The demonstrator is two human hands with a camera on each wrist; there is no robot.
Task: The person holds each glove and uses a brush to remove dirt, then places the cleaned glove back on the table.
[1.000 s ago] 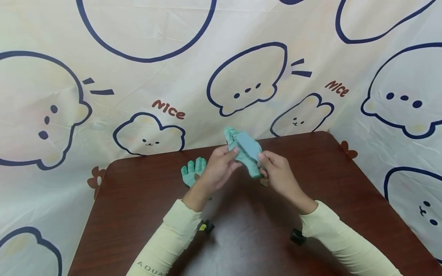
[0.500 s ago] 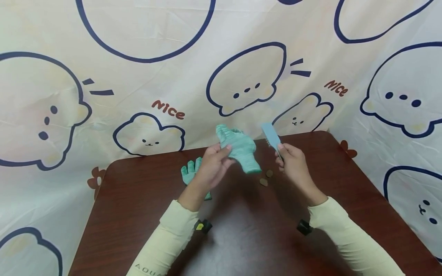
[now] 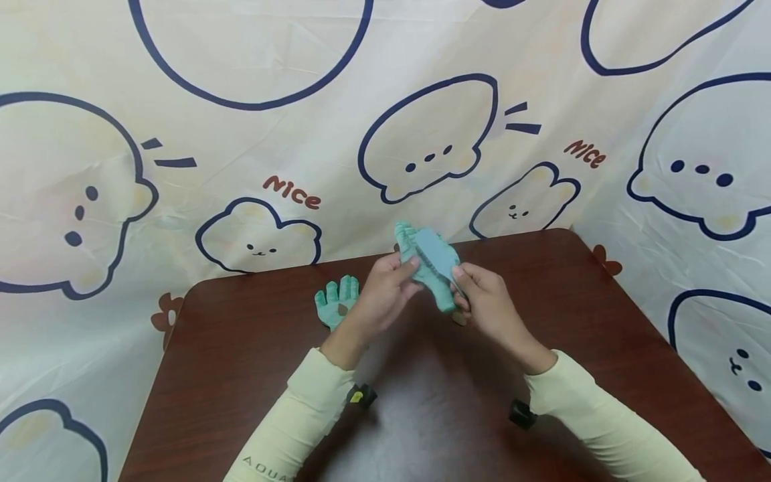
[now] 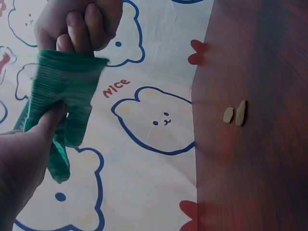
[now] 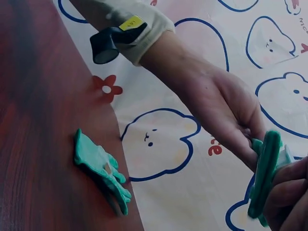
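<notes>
Above the table's far edge, my left hand (image 3: 388, 291) holds a mint-green knit glove (image 3: 405, 235), its thumb pressed on the fabric. A light blue brush (image 3: 436, 252) lies across that glove, bristle side toward the fabric, and my right hand (image 3: 484, 289) grips its lower end. The left wrist view shows the glove (image 4: 67, 89) hanging between both hands; the brush is hidden behind it there. A matching green glove (image 3: 328, 313) lies on the table left of my left hand, a small brown flat piece (image 3: 343, 310) on its palm. My left forearm covers its cuff.
Two more brown flat pieces, one longer (image 4: 241, 113) and one shorter (image 4: 228, 115), lie on the dark reddish wooden table (image 3: 241, 375). A cartoon-print cloth (image 3: 337, 147) hangs behind the table and along its sides. Each wrist carries a small black camera (image 3: 521, 414).
Half a second ago the brush was lifted off to the right of the glove; now it is back on the glove, as one second ago. The left hand keeps holding the glove.
</notes>
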